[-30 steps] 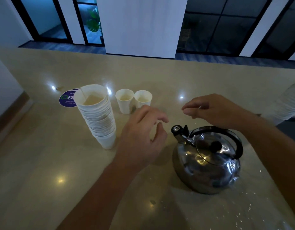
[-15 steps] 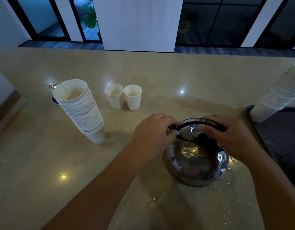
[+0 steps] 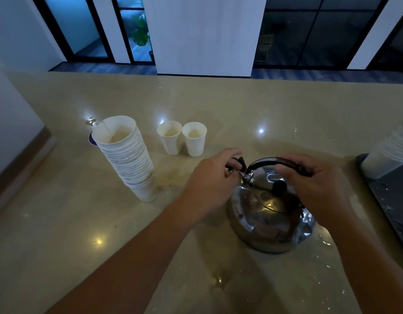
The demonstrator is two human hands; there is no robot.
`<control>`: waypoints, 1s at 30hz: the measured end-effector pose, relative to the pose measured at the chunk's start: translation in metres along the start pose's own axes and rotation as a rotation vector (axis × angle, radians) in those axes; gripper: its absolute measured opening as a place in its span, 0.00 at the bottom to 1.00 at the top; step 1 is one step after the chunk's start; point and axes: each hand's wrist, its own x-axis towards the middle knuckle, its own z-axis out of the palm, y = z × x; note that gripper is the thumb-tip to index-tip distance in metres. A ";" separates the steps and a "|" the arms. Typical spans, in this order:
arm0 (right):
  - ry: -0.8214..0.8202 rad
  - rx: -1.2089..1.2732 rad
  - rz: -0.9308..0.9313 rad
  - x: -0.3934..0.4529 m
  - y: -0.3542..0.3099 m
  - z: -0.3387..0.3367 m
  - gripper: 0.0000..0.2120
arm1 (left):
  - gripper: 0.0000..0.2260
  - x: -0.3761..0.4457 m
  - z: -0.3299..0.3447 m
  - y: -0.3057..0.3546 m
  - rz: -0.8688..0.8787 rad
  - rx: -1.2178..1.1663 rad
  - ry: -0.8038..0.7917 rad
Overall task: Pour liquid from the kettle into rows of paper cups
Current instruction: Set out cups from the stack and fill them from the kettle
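1. Head view: a shiny, round stainless-steel kettle [image 3: 267, 214] with a black arched handle and a black lid knob stands upright on the beige polished stone counter [image 3: 60, 223], towards its near right part.
2. The right hand [image 3: 318, 189] comes over the kettle from the right, its fingers curled round the top of the black handle.
3. The left hand [image 3: 209, 184] sits at the kettle's left side, its fingers curled and pinching the black cap at the spout; exactly how the fingertips lie on the cap is hidden by the hand.
4. Two small white paper cups [image 3: 182, 139] stand upright and touching, side by side, farther back on the counter, beyond the left hand; each holds pale liquid.
5. A tall leaning stack of nested white paper cups [image 3: 130, 162] stands to the left of that pair, apart from it, with pale liquid in the top cup.
6. A second stack of white paper cups [image 3: 390, 148] leans in at the right edge, its base resting on a dark tray [image 3: 390, 200].
7. Droplets and a small wet patch [image 3: 218, 279] glisten on the counter near the kettle, on its near and right sides.
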 end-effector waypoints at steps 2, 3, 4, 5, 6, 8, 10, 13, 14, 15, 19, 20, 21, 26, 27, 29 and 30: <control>-0.005 0.021 0.002 0.009 -0.005 0.008 0.09 | 0.23 0.008 -0.008 -0.004 -0.061 0.020 0.037; -0.007 0.036 -0.003 0.013 -0.008 0.011 0.09 | 0.22 0.013 -0.013 -0.006 -0.085 0.033 0.039; -0.007 0.045 -0.011 0.017 -0.012 0.015 0.09 | 0.22 0.017 -0.018 -0.009 -0.100 0.040 0.026; -0.002 0.045 -0.024 0.022 -0.016 0.018 0.09 | 0.22 0.021 -0.022 -0.010 -0.109 0.044 0.008; 0.004 0.038 -0.043 0.027 -0.020 0.022 0.08 | 0.22 0.025 -0.025 -0.011 -0.112 0.052 -0.004; 0.017 0.020 -0.068 0.039 -0.028 0.027 0.08 | 0.24 0.032 -0.030 -0.013 -0.101 0.092 -0.007; 0.004 -0.010 -0.094 0.051 -0.037 0.031 0.08 | 0.27 0.039 -0.034 -0.014 -0.085 0.104 -0.004; -0.040 -0.040 -0.143 0.066 -0.050 0.034 0.07 | 0.31 0.047 -0.039 -0.019 -0.083 0.044 -0.004; -0.051 -0.046 -0.156 0.069 -0.054 0.035 0.06 | 0.31 0.049 -0.041 -0.020 -0.087 0.017 -0.010; -0.062 -0.053 -0.170 0.073 -0.057 0.037 0.06 | 0.32 0.050 -0.043 -0.021 -0.091 -0.011 -0.017; -0.080 -0.056 -0.190 0.086 -0.066 0.044 0.05 | 0.33 0.054 -0.046 -0.025 -0.111 -0.102 -0.012; -0.080 -0.055 -0.191 0.088 -0.068 0.047 0.05 | 0.33 0.055 -0.046 -0.026 -0.108 -0.116 -0.009; -0.079 -0.057 -0.190 0.090 -0.069 0.049 0.05 | 0.33 0.056 -0.048 -0.028 -0.106 -0.127 -0.007; -0.095 -0.079 -0.175 0.098 -0.074 0.062 0.04 | 0.32 0.060 -0.056 -0.031 -0.122 -0.139 0.014; -0.101 -0.086 -0.175 0.099 -0.074 0.065 0.04 | 0.32 0.061 -0.056 -0.032 -0.126 -0.138 0.013; -0.114 -0.103 -0.165 0.102 -0.076 0.069 0.03 | 0.32 0.061 -0.056 -0.033 -0.135 -0.130 0.008; -0.118 -0.112 -0.161 0.103 -0.077 0.071 0.04 | 0.32 0.062 -0.057 -0.034 -0.139 -0.125 0.009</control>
